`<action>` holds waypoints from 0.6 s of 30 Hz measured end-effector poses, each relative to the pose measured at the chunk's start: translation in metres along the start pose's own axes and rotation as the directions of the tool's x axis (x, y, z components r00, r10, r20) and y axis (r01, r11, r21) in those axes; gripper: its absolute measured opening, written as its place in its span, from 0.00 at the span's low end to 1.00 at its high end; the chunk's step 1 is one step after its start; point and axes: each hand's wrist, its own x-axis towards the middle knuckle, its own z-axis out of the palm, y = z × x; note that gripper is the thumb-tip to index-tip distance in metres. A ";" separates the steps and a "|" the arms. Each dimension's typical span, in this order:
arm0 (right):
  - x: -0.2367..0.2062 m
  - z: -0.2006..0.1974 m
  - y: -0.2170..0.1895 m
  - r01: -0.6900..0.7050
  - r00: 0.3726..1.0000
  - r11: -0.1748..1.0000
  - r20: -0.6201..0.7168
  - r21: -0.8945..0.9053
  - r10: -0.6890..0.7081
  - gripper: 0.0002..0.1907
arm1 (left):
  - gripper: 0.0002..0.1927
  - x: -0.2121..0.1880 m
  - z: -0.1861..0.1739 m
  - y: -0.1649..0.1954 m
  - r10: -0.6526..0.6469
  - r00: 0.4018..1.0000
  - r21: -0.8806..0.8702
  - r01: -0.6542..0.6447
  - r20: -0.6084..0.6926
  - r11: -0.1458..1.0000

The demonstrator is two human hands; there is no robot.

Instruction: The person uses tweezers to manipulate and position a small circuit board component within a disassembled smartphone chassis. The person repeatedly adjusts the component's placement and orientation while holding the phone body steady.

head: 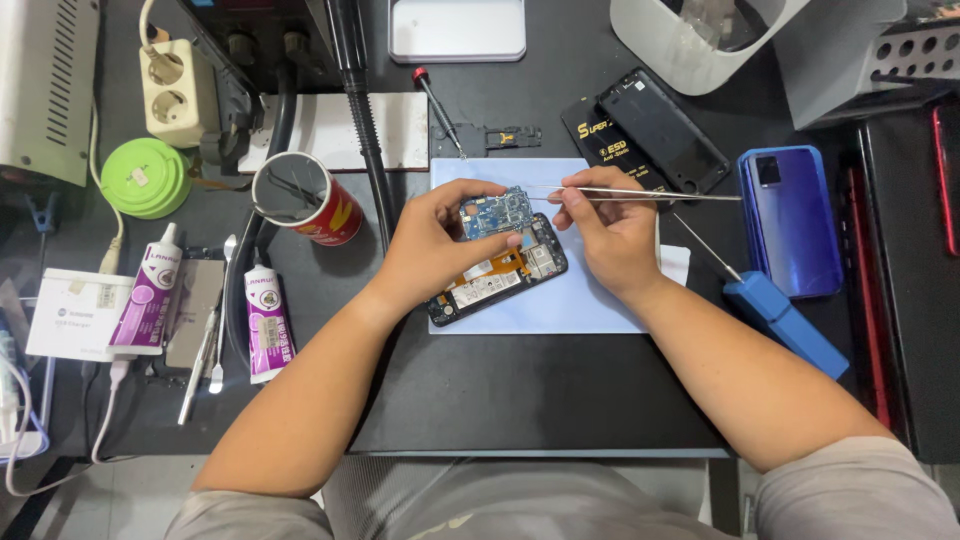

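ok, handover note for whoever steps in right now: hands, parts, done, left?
Left hand: fingertips pinch the blue circuit board, tilted above the opened phone.
Right hand: holds metal tweezers, tips towards the board.
Phone lies on the pale blue mat, back off, insides exposed; purple back cover sits to the right, blue-handled tool beside it.
Done: phone opened, board raised.
Left: board not yet clear of the phone; whether any connector is attached cannot be told.

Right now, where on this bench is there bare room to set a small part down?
Bare black mat lies below the pale blue sheet, between both forearms. The left side is crowded: white glue tubes, red tin cup, green round case.
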 end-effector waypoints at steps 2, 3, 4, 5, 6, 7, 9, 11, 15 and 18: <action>0.000 0.000 0.000 0.005 1.000 1.000 0.004 0.021 -0.005 0.05 | 0.25 0.000 -0.001 0.001 -0.028 1.000 0.046 0.029 -0.012 0.999; 0.000 0.001 0.000 0.002 1.000 1.000 0.004 0.021 -0.002 0.05 | 0.25 -0.001 -0.001 0.001 -0.031 0.999 0.050 0.032 -0.016 0.998; -0.001 0.001 0.001 0.000 1.000 1.000 0.003 0.021 0.000 0.05 | 0.25 -0.002 -0.001 0.000 -0.033 0.999 0.054 0.034 -0.017 0.998; 0.000 0.000 0.001 0.002 1.000 1.000 0.000 0.019 -0.002 0.04 | 0.25 0.000 -0.002 0.000 -0.030 0.999 0.059 0.031 -0.018 0.998; 0.002 -0.001 0.001 0.015 1.000 1.000 0.003 0.023 -0.015 0.04 | 0.25 0.002 -0.002 -0.001 -0.004 1.000 0.043 0.004 -0.014 0.999; 0.000 -0.001 0.002 0.017 1.000 0.999 0.006 0.028 -0.017 0.05 | 0.24 0.001 -0.002 -0.002 0.013 1.000 0.023 -0.012 -0.010 1.000; -0.004 -0.001 0.002 -0.001 1.000 0.999 0.006 0.032 0.001 0.05 | 0.24 -0.002 0.000 -0.005 0.008 1.000 0.003 -0.008 -0.009 1.000; 0.000 -0.002 0.002 -0.002 1.000 0.999 0.010 0.033 0.001 0.05 | 0.25 0.001 -0.003 -0.005 0.002 1.000 0.021 -0.001 -0.020 1.000; 0.001 -0.001 0.000 0.013 1.000 0.998 0.015 0.054 -0.014 0.06 | 0.25 0.000 -0.004 -0.004 -0.017 0.999 0.106 0.021 -0.047 0.994; -0.001 -0.001 0.000 0.017 1.000 0.998 0.007 0.060 -0.018 0.05 | 0.24 0.000 -0.003 -0.005 0.029 0.999 0.030 -0.029 -0.031 0.999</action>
